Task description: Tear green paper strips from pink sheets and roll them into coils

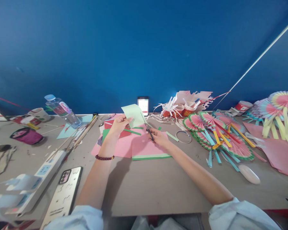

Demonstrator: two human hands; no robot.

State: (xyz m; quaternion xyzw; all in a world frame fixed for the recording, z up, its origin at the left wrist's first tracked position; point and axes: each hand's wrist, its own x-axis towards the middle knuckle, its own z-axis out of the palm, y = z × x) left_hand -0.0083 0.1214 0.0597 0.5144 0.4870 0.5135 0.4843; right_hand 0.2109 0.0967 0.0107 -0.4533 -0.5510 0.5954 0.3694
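My left hand [121,124] is closed on the lower left side of a light green sheet of paper [133,115], holding it up above the table. In my right hand [157,136] is a pair of scissors [150,134], its fingers wrapped round the dark handles. The blades point up toward the right edge of the green sheet, where a narrow strip [144,118] seems to hang partly apart. Whether the blades touch the paper is hard to see. Below both hands lie pink sheets [144,148] with green edging, green strips and red paper.
Folded paper fans [220,134] and a wire ring [183,136] lie to the right, with red cups [180,110] of paper scraps behind. On the left are a water bottle [63,110], thin sticks [85,131], a power strip [42,179] and a phone [63,195]. A lit screen [143,107] leans on the blue wall.
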